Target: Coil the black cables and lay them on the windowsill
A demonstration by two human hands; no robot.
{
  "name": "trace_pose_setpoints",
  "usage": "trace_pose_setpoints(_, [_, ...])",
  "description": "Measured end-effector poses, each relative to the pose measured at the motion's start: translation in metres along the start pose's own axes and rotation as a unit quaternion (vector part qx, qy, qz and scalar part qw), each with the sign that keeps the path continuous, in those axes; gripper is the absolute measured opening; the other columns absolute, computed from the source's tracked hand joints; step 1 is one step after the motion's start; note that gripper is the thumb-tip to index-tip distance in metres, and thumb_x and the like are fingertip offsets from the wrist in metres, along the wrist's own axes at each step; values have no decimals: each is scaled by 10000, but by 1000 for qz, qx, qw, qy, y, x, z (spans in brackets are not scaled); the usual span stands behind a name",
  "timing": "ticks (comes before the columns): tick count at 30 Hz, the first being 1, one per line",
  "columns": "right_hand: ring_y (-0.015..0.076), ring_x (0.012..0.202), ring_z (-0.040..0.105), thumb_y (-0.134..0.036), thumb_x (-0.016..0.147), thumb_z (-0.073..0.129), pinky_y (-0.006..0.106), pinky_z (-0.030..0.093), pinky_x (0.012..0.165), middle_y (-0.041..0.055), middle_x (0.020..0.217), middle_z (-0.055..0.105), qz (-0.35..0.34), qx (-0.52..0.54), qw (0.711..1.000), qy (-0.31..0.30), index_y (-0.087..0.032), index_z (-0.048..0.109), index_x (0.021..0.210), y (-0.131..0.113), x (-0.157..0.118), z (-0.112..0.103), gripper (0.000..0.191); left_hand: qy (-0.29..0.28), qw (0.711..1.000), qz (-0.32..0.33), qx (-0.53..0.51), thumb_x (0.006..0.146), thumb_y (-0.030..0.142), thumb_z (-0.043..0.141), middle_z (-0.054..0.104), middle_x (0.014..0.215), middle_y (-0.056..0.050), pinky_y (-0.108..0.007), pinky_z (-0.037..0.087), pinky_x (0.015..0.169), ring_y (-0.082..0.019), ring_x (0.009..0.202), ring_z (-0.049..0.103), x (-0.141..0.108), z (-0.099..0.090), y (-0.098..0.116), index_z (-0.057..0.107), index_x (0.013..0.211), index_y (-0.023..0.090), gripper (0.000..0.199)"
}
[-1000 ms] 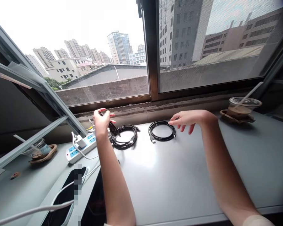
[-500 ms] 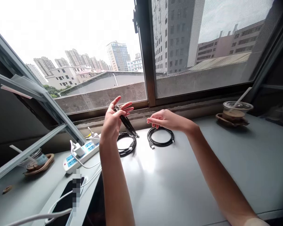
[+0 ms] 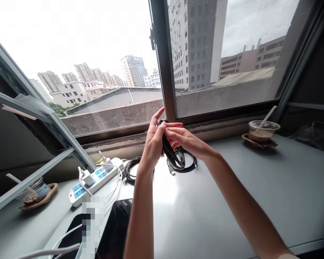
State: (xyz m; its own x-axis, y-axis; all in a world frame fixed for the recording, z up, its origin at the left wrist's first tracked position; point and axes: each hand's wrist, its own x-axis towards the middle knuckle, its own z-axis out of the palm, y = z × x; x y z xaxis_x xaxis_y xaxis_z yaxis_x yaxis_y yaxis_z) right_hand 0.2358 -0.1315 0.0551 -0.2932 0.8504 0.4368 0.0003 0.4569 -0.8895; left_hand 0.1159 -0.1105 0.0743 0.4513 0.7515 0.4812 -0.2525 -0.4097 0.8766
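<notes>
My left hand is closed around a coiled black cable, its index finger pointing up. The bundle hangs tilted down to the right, above the table. From the right, my right hand meets it, fingertips pinched at the cable beside my left thumb; the exact contact is partly covered by the fingers. Behind my left wrist lies a second black cable coil, partly hidden. A third black coil with a plug end rests under the held bundle.
A white power strip with plugged-in chargers stands to the left. Nearby are a phone with a white cord and a glossy black panel. Lidded drink cups stand at left and right. A window frame rises behind.
My left hand has moved right with the cable bundle. My right hand has come together with it and now grips the cable. The view has shifted slightly.
</notes>
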Motion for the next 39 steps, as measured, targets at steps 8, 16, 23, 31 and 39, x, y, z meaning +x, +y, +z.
trace_pose_setpoints(8, [89,725,593,-445,794,605,169,484,558,44,913,631,16,18,997,73,-155,667,1004,-5,-3,-6,363,2,993,75,95,896,285,405,689,1014,-76,-327,506,870,-190,953,650,1,-15,-2,372,1353,169,473])
trace_pose_setpoints(16, [104,752,611,-446,760,656,221,494,669,22,845,638,3,-32,989,141,-228,588,1214,-19,-18,-42,509,91,983,75,137,897,261,408,677,992,-113,-253,534,536,-141,596,665,-3,-54,6,225,1385,143,534])
trace_pose_setpoints(23, [88,799,610,-326,675,759,258,481,833,-9,896,625,-33,3,982,186,-212,659,925,-21,-27,-58,293,232,968,69,71,892,269,492,656,1090,-113,-224,532,526,-133,674,666,-4,-63,10,-91,1436,162,805])
trace_pose_setpoints(31, [88,673,613,-233,652,766,265,508,729,-23,800,579,-36,32,996,73,-161,455,661,-33,-43,-59,320,263,945,109,162,883,457,462,689,969,-94,-170,465,461,-109,623,646,-3,-70,9,492,1199,173,426])
trace_pose_setpoints(39, [72,721,616,-273,620,772,212,470,740,0,892,606,-20,27,969,247,-137,284,536,-38,-55,-72,513,267,948,74,158,821,256,567,697,865,-36,-186,499,452,-99,519,624,-9,-85,7,461,1207,199,403])
